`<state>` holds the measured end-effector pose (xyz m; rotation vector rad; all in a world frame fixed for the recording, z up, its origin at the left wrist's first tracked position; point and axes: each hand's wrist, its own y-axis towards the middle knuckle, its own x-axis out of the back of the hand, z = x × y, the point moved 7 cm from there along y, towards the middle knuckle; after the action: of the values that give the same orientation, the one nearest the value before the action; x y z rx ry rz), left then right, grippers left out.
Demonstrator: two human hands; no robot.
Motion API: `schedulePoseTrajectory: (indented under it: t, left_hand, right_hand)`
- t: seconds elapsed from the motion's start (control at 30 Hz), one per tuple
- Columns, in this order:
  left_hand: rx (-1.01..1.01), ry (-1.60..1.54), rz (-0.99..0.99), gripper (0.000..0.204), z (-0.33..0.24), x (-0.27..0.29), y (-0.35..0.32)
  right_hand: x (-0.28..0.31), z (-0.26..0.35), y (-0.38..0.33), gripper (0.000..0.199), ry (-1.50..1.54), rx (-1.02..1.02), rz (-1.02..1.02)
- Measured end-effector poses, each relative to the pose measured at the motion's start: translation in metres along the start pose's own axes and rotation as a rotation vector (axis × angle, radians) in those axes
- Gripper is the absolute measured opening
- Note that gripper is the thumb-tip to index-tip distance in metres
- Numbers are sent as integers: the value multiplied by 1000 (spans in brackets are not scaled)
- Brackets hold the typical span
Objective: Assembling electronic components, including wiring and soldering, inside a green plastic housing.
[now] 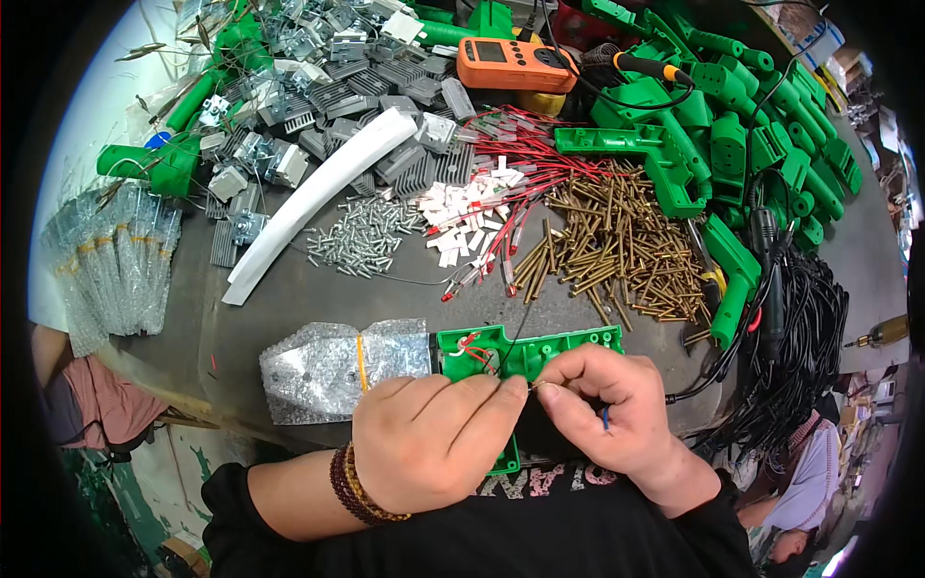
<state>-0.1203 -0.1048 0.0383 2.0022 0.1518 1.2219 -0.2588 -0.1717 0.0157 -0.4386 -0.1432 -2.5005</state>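
My left hand (pixel 434 438) and my right hand (pixel 612 414) meet at the front of the table, thumbs and fingertips pinched close together. Between them shows a thin wire (pixel 533 384), its end tiny and partly covered by the fingers. Directly behind and under the hands lies an opened green plastic tool housing (pixel 593 339), its lower part hidden by my left hand. Inside it run red leads (pixel 470 343), and a thin dark wire (pixel 521 326) rises out. A bubble-wrap sleeve (pixel 313 376) with an orange band covers the part left of the housing.
Behind lie piles of silver rivets (pixel 356 236), white pieces (pixel 462 222), red-wired parts (pixel 506 144) and brass tubes (pixel 626 241). Further back are grey finned blocks (pixel 337 91), an orange multimeter (pixel 511 64) and green housings (pixel 732 116). Black cables (pixel 800 328) hang at right; bubble-wrap sleeves (pixel 116 260) lie left.
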Motion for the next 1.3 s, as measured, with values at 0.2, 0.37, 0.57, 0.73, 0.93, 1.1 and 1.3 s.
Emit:
schedulePoseTrajectory:
  t: [0.2,0.37,0.57,0.73,0.93,1.1,1.3]
  left_hand:
    - [-35,-38,-25,27,-1,4,3]
    - [124,-115,14,26,2,1,-1]
    - [172,-263,173,25,0,-3,0]
    - [202,-282,228,23,-1,-4,1]
    - [226,-309,209,18,1,-3,0]
    - [274,-425,221,19,6,-4,0]
    - [163,-365,92,17,10,-3,-4]
  right_hand:
    - [-3,5,-1,6,-46,85,-51]
    - [0,23,-7,7,-295,334,-35]
    - [4,40,-1,15,-324,327,0]
    - [2,16,-1,12,-382,190,33]
    - [1,35,-9,14,-181,305,84]
    - [2,22,-5,21,-299,263,31]
    - [1,25,-4,22,-351,440,96]
